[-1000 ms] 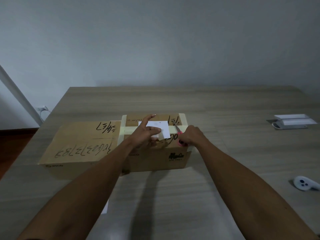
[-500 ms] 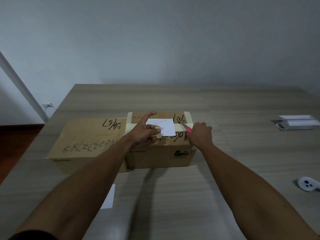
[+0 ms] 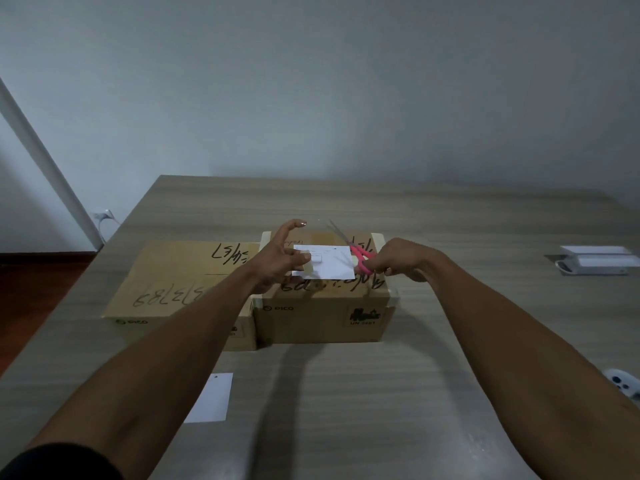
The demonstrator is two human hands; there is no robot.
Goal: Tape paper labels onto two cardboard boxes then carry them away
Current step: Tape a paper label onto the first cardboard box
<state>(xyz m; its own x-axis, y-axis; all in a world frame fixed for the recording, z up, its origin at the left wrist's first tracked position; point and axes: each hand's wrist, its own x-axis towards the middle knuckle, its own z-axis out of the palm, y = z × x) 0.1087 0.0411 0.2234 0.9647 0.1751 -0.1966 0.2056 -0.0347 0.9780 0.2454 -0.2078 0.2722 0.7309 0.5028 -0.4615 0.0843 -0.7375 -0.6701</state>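
Left hand (image 3: 277, 259) over the left part of the right box (image 3: 322, 306) top: index raised and straight, thumb and the other fingers pinching a piece of tape (image 3: 309, 266) against the left edge of the paper label (image 3: 329, 263). Right hand (image 3: 401, 258) at the right edge of the same box, grip clamped on the pink handles of the scissors (image 3: 360, 256), blades angled up and away toward the far edge of the box. Both forearms reach in from the near side.

Label lies flat on the right box top. Left box (image 3: 166, 289) sits flush against the right box's left side, its top bare of any label. A second paper sheet (image 3: 211, 398) lies on the counter (image 3: 346, 410) near of the left box, by the left forearm.

Open counter beyond the right box and right of it; white device (image 3: 595, 261) far to its right, white controller (image 3: 627, 386) near-right at the frame edge.

Writing: "PICO" on the front faces of both boxes, "UN 3481" sticker on the right box front, marker scrawl on both tops, upside down, not clearly readable.
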